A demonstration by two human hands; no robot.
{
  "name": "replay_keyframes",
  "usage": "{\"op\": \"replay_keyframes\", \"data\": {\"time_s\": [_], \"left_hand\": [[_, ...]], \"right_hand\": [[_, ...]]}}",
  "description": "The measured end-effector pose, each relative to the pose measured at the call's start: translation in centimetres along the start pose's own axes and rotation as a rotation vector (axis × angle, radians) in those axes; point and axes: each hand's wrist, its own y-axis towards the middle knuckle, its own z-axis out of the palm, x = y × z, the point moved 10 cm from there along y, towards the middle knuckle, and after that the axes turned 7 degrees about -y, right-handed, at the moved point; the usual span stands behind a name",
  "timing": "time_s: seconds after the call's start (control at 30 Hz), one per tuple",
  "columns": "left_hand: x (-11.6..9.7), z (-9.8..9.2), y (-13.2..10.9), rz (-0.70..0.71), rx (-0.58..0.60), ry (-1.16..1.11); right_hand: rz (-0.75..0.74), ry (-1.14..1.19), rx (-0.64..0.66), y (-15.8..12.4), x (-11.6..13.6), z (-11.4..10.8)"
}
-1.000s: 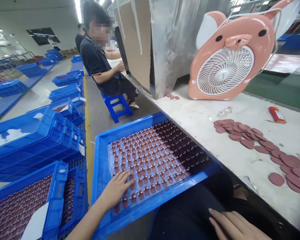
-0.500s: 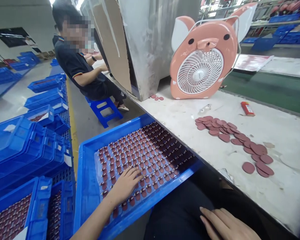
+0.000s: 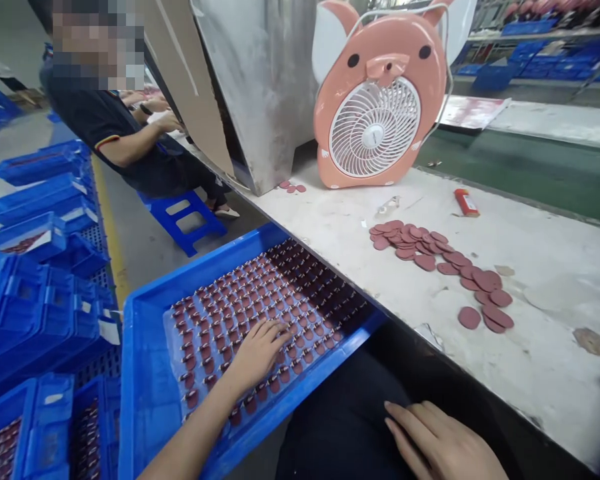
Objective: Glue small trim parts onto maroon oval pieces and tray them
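My left hand rests over a blue tray, its fingers stretched out and slightly bent on small dark-red pieces. These pieces stand in rows on a clear plastic sheet, each with a pale tip at one end. Whether the fingertips touch one of them is hidden. My right hand lies on my dark-clothed lap, fingers extended, nothing seen in it. On the white worktable beside me, flat dark-red discs are spread in a loose, overlapping heap.
A pink pig-shaped fan stands on the worktable near a metal housing. A red lighter lies behind the discs. Stacked blue crates line the left floor. Another person sits on a blue stool.
The view has turned a little to the right, so the surroundings shift left in the picture. My left hand stays over the tray's pieces and my right hand stays on my lap.
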Motion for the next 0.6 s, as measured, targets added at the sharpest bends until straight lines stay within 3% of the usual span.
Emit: {"op": "replay_keyframes", "data": {"time_s": [0.2, 0.6], "left_hand": [[-0.6, 0.0, 3.5, 0.046, -0.062, -0.002], [-0.2, 0.5, 5.6, 0.032, -0.142, -0.019]], "right_hand": [[0.035, 0.010, 0.014, 0.0, -0.2, 0.1], [0.074, 0.034, 0.152, -0.5, -0.5, 1.8]]}}
